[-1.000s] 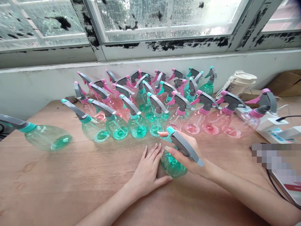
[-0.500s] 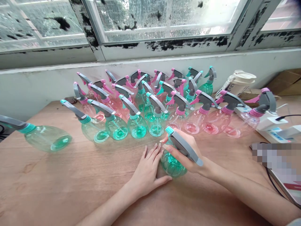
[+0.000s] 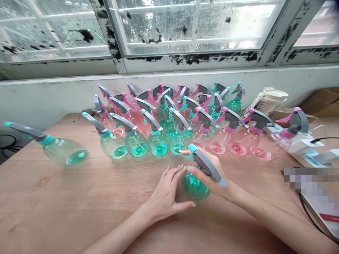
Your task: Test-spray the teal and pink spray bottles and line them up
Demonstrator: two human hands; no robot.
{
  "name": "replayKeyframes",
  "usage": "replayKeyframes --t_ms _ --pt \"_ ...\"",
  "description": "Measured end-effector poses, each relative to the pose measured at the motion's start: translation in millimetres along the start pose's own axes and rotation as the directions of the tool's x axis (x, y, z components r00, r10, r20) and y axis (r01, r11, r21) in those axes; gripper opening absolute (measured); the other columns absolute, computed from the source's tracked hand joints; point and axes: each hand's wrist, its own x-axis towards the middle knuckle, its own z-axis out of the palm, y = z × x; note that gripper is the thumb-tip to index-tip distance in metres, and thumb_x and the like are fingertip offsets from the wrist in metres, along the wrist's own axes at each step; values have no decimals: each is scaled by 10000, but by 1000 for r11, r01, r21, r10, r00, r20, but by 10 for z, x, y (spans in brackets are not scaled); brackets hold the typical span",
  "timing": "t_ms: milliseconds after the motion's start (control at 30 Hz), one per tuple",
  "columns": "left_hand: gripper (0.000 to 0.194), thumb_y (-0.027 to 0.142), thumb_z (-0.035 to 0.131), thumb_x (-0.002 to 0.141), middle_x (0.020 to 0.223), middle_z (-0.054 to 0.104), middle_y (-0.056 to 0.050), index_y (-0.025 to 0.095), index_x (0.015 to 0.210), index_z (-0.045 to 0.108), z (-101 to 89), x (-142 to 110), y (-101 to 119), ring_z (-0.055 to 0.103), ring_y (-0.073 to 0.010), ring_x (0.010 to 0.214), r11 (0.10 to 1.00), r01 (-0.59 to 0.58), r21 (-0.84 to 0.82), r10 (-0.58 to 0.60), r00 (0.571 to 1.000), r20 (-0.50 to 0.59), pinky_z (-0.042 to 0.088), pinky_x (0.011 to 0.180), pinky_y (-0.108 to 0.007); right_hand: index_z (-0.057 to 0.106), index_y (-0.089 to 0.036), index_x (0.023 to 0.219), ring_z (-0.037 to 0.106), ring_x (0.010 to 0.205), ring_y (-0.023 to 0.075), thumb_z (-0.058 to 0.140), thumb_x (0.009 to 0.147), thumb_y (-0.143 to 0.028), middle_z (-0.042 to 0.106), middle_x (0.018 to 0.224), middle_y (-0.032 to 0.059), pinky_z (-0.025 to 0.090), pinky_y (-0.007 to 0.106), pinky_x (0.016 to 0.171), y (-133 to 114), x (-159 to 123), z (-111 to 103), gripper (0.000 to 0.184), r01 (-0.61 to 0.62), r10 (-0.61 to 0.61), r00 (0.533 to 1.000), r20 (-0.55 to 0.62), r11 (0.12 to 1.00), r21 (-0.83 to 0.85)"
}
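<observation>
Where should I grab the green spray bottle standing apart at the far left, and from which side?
Likely best around the narrow teal collar, coming from the near side. Below it, the green spray bottle swells into a wider, rounded body; its sprayer head juts out to the left, and the next green bottle stands to its right.

Left hand [image 3: 166,188] loosely arched, right hand [image 3: 215,163] curled

Spray bottles [image 3: 158,142] stand on the table [image 3: 87,197] before the wall [image 3: 53,100].
</observation>
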Motion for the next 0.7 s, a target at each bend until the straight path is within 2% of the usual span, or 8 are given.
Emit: replayKeyframes --t_ms 67,167,333,433,533,600,667,700 --pt "945 585 731 764 1430 463 -157 242 1493 237 -18 -26 54 436 -350 1329 996 34 -88 -39 998 -49 338 1112 -552 600 -204 1180 518 548 96 579 913 -332 613 838 12 453 233 511 -36 1 69 297 -20 20 1000 -8 1000 16" --pt "905 516 783 735 1383 493 -131 253 1456 305 -57 -106 124 477 -339 1286 972 122 -202 -147 983 -114 436 1049 -498 594 -188 1171 559 595 111 598 906 -344 641 896 39 464 238 526 -108 34 266 307 -22 23 999 -25 999 39" --pt "745 457 764 763 1309 536 -109 253 1381 400 -263 -451 116 521 -321 1224 942 247 -229 -298 928 -223 479 1000 -486 593 -185 1148 641 696 156 672 850 -443 673 962 63 542 321 719 -229 199 764 402 21 -25 999 38 994 111" --pt "680 431 744 779 1325 503 -106 264 1361 434 -472 -778 54 522 -316 1221 916 348 -198 -392 879 -272 496 979 -480 531 -190 1273 676 974 244 734 777 -504 657 1167 120 526 408 906 -273 281 1081 621 76 -101 986 135 981 177" --pt "623 448 732 769 1281 497 -96 272 1315 491 -723 -1128 -78 549 -314 1185 855 495 -156 -514 766 -386 505 965 -487 385 -200 1441 472 1336 315 782 719 -513 487 1444 177 413 490 1081 -278 258 1343 882 99 -130 964 231 985 141" --pt "607 504 749 719 1209 518 -83 255 1236 550 -910 -1334 -216 577 -317 1149 778 609 -156 -595 634 -494 508 962 -486 338 -212 1478 400 1398 306 783 734 -484 430 1498 177 359 504 1130 -261 184 1462 909 73 -103 945 310 992 106" --pt "594 547 748 694 1167 537 -73 232 1168 577 -1102 -1489 -381 621 -312 1093 679 701 -218 -674 477 -564 528 932 -478 377 -219 1458 407 1397 294 755 779 -455 435 1498 169 345 509 1144 -227 82 1536 812 33 -59 918 391 997 73" --pt "596 548 749 694 1171 553 -77 222 1160 572 -1194 -1542 -466 643 -304 1059 649 712 -267 -704 429 -567 547 899 -467 408 -219 1438 420 1389 292 736 802 -442 444 1491 167 348 512 1143 -203 25 1561 749 13 -35 903 428 998 55"
